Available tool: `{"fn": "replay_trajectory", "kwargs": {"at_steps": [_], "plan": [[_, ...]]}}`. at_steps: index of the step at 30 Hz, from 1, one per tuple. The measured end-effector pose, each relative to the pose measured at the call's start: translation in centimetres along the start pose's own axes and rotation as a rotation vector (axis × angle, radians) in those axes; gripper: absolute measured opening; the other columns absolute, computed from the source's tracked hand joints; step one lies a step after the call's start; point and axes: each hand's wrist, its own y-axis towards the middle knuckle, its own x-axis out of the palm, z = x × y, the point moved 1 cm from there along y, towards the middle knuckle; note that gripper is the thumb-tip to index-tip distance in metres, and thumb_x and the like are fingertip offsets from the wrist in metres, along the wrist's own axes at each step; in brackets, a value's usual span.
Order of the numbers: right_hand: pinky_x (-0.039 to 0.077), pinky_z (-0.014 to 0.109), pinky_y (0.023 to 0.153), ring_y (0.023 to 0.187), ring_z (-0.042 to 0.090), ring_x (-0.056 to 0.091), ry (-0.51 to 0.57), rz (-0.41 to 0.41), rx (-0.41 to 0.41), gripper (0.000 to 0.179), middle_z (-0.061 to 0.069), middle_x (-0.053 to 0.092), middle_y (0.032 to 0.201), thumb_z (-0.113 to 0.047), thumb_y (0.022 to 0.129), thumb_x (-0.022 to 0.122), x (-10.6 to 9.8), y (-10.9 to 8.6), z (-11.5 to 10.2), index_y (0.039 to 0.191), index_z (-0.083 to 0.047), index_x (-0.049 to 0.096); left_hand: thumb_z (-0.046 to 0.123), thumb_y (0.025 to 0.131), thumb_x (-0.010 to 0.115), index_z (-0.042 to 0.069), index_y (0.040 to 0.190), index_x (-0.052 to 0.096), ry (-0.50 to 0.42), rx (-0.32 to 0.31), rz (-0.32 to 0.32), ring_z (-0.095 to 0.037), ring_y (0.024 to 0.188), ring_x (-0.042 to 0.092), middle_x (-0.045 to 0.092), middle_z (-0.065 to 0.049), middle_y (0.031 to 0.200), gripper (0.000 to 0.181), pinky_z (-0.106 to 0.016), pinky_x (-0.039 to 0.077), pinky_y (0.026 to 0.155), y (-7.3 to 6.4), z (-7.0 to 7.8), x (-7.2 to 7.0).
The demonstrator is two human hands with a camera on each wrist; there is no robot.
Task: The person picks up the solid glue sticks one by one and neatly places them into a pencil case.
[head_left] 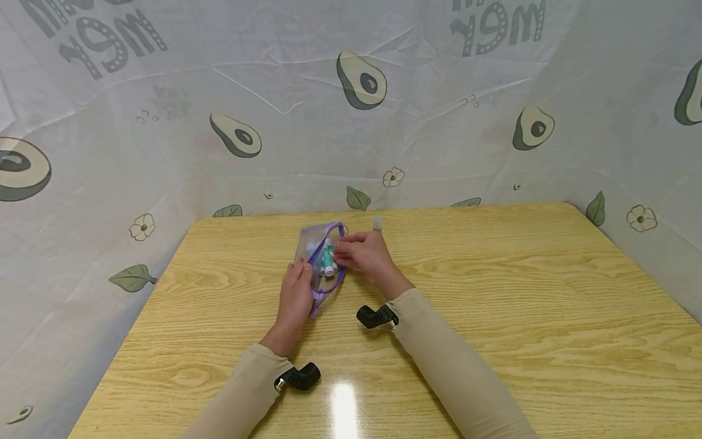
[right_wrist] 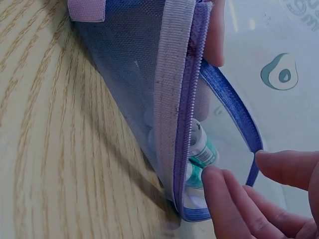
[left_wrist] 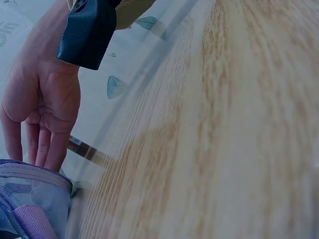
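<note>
A mesh zipper pouch (head_left: 316, 234) with purple edging stands unzipped on the table, its mouth towards my right hand. Several white-and-green glue sticks (head_left: 327, 263) lie inside; two show past the zipper in the right wrist view, one glue stick (right_wrist: 204, 149) end-on. My left hand (head_left: 296, 291) grips the pouch's near left side, thumb at the rim. At the mouth is my right hand (head_left: 366, 253): its fingers (right_wrist: 227, 199) reach in beside the glue sticks, and its thumb (right_wrist: 284, 167) is at the blue rim, apart from the fingers. Nothing shows between them.
Just behind my right hand stands a small clear-topped tube (head_left: 377, 223), its lower part hidden in the head view. The wooden table (head_left: 521, 292) reaches back to a hanging cloth (head_left: 307, 79) with printed avocados. Black wrist mounts (head_left: 377, 316) stick out from both sleeves.
</note>
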Motion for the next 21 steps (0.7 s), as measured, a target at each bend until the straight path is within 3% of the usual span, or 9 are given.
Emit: {"fn": "replay_trajectory", "kwargs": {"at_steps": [8,14,21], "plan": [[0.063,0.048,0.098,0.106,0.037,0.079,-0.107,-0.028,-0.084,0.040,0.024,0.076,0.122,-0.014,0.099,0.074,-0.1,-0.2,-0.3,0.133,0.007,0.068,0.031,0.116,0.034,0.002,0.160,0.046,0.006,0.001,-0.010,-0.040,0.168,0.004,0.027,-0.019,0.175,0.054,-0.062,0.004,0.135,0.0,0.0,0.0],[0.061,0.053,0.101,0.111,0.042,0.075,-0.140,-0.012,-0.154,0.038,0.022,0.077,0.120,-0.013,0.098,0.071,-0.2,-0.4,-0.8,0.133,0.003,0.069,0.031,0.116,0.034,0.002,0.160,0.045,0.014,0.002,-0.007,-0.040,0.167,0.005,0.028,-0.019,0.175,0.054,-0.062,0.005,0.135,0.0,0.0,0.0],[0.059,0.057,0.104,0.108,0.033,0.075,-0.146,-0.010,-0.236,0.038,0.020,0.075,0.125,-0.014,0.099,0.072,-0.4,-0.4,-1.4,0.134,0.001,0.069,0.030,0.116,0.035,0.001,0.162,0.041,0.005,0.003,-0.005,-0.040,0.167,0.005,0.027,-0.019,0.175,0.055,-0.061,0.005,0.135,-0.1,0.1,0.0]]}}
